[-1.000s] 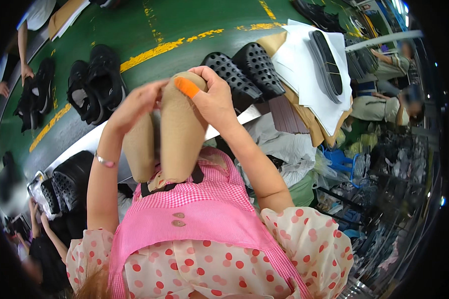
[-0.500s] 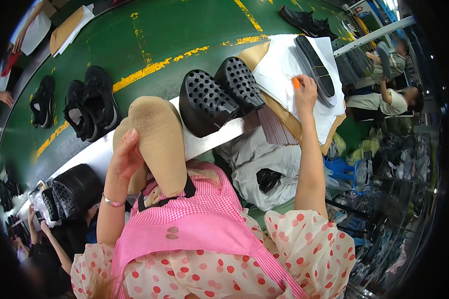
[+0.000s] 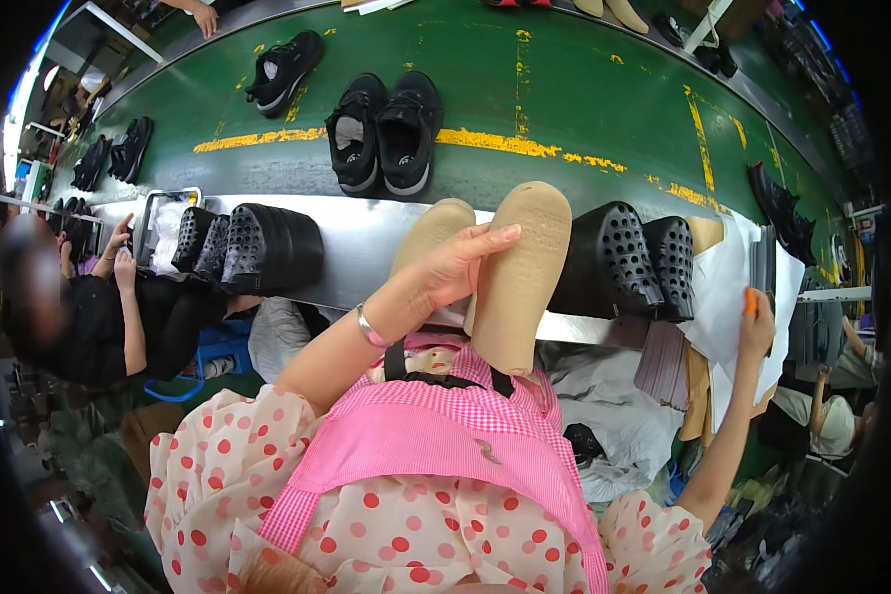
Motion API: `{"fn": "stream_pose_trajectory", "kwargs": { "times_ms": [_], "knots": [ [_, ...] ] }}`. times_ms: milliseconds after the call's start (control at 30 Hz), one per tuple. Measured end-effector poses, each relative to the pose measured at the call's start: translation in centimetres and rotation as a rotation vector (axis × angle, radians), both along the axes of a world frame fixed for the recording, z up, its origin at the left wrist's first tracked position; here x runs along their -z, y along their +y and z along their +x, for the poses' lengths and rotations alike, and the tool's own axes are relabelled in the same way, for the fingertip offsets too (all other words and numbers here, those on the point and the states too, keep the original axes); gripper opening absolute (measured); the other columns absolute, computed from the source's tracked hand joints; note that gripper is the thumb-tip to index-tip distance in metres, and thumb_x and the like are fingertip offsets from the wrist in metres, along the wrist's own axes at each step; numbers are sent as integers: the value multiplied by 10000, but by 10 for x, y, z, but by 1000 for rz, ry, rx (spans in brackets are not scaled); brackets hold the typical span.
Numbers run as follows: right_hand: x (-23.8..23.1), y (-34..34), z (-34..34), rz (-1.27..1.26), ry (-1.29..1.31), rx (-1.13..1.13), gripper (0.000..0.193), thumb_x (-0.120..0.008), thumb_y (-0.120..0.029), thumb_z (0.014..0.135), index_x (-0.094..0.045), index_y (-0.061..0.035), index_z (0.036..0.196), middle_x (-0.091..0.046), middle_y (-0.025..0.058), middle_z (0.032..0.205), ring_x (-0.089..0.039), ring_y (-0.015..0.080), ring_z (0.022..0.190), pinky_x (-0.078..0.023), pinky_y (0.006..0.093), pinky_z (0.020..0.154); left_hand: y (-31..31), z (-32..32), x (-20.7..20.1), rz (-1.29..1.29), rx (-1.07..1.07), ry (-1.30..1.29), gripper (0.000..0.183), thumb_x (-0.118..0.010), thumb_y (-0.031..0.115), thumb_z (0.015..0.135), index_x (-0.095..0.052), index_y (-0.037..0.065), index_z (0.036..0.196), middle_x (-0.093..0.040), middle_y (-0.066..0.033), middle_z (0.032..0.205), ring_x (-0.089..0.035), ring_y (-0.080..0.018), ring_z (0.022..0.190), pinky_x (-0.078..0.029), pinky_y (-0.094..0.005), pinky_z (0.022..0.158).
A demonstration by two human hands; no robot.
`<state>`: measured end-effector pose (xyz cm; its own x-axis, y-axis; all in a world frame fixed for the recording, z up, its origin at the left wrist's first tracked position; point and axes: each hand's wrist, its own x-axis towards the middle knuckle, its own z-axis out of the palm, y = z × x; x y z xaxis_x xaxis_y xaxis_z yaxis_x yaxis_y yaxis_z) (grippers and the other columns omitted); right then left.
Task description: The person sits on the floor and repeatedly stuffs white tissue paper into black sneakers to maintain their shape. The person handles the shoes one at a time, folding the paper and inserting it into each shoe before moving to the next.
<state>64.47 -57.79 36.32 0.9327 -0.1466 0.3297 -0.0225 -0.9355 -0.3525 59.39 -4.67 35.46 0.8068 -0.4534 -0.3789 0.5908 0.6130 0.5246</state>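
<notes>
Beige foot-shaped form (image 3: pixel 527 282): before the pink checked apron (image 3: pixel 426 394), grasped by the left hand (image 3: pixel 453 267); reduced thumb pressure could cause slipping. Right hand (image 3: pixel 757 325): at flat white paper sheets (image 3: pixel 718 282); grip cannot be determined.

Smooth foot-shaped forms (image 3: pixel 527 267) are plain tan; rounded, perforated plastic forms (image 3: pixel 602 262) are black. The flat green surface (image 3: pixel 574 84) bears yellow lines (image 3: pixel 495 142). The cloth apron (image 3: pixel 416 445) is pink, partly gingham; the cream blouse (image 3: pixel 396 525) has red and pink dots. The finger cover (image 3: pixel 750 300) is orange.
</notes>
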Motion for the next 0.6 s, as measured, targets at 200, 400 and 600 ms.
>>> {"fn": "stream_pose_trajectory", "kwargs": {
  "times_ms": [200, 400, 600],
  "knots": [
    [55, -8, -25, -106, -181, -56, 165, -675, -155, 860, -683, -44, 982, -673, 97, 910, -644, 191, 817, -500, 311, 737, 10, -3, -5, 60, -20, -9, 479, -647, 302, 913, -515, 29, 1283, -583, -85, 1256, -540, -190, 1182, -417, -387, 1022],
    [8, 14, -2, 310, -216, 117, 172, -571, -150, 910, -650, -13, 977, -632, 76, 769, -554, 139, 694, -451, 295, 667, 9, -4, -2, 23, -64, 13, 509, -615, 329, 929, -475, 58, 1337, -586, -88, 1270, -564, -207, 1179, -443, -411, 1010],
    [-35, 17, -3, 422, -97, 97, 191, -514, -136, 951, -647, -12, 1006, -598, -1, 783, -525, 87, 720, -433, 240, 662, -4, -1, -4, 36, -2, -10, 505, -618, 324, 927, -485, 27, 1313, -597, -89, 1251, -575, -198, 1160, -456, -388, 993]
  ]
}}
